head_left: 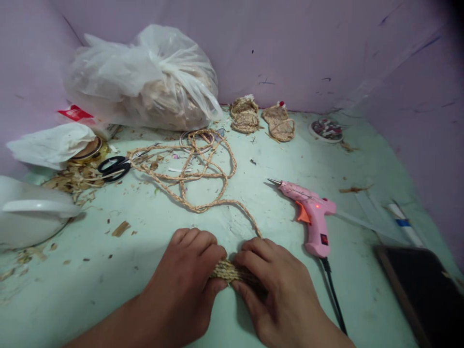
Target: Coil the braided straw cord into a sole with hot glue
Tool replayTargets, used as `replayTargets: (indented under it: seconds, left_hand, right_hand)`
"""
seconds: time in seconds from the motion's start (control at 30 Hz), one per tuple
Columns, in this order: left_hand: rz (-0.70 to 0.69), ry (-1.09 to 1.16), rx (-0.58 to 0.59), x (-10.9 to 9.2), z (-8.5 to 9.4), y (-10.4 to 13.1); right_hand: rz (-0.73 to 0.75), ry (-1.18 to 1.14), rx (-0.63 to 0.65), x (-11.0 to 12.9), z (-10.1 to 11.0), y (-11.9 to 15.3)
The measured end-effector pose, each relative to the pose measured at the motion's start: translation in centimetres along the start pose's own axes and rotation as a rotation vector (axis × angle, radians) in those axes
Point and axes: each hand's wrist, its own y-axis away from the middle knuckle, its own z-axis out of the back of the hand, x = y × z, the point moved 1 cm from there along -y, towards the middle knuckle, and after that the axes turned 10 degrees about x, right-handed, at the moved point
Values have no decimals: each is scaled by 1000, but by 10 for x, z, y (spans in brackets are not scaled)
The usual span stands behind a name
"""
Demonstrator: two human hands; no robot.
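Near the front of the table, a small woven piece of braided straw cord [227,271] is pinched between both hands. My left hand [192,275] is closed on its left end, thumb below and fingers above. Its right end is gripped by my right hand [277,282], whose fingers curl over and hide much of it. A long braided straw cord [203,209] runs from beside my right fingers back into loose loops on the table. To the right lies a pink hot glue gun [308,208] with an orange trigger and a lit red light, its nozzle pointing left.
Black-handled scissors [115,168] lie left beside straw scraps [74,180]. A plastic bag [152,82] stands at the back, near two small woven slipper shapes [245,115] and a dish of small pieces [326,130]. A white container [32,212] is left; a dark phone-like slab [424,295] right.
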Motion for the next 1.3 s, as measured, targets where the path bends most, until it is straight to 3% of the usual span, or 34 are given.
replayTargets:
  seconds: [0.17, 0.3, 0.63, 1.0, 1.3]
  left_hand:
    - [8, 13, 79, -3, 3, -4]
    - [13, 42, 54, -2, 3, -5]
    - [34, 35, 55, 1, 4, -6]
    - [30, 43, -79, 5, 5, 2]
    - [-104, -5, -111, -6, 0, -6]
  right_hand:
    - [-19, -8, 13, -3, -1, 1]
    - [-23, 2, -16, -9, -1, 7]
    - [-60, 1, 65, -6, 9, 9]
    - [-47, 2, 29, -8, 7, 5]
    - [-61, 60, 5, -6, 5, 2]
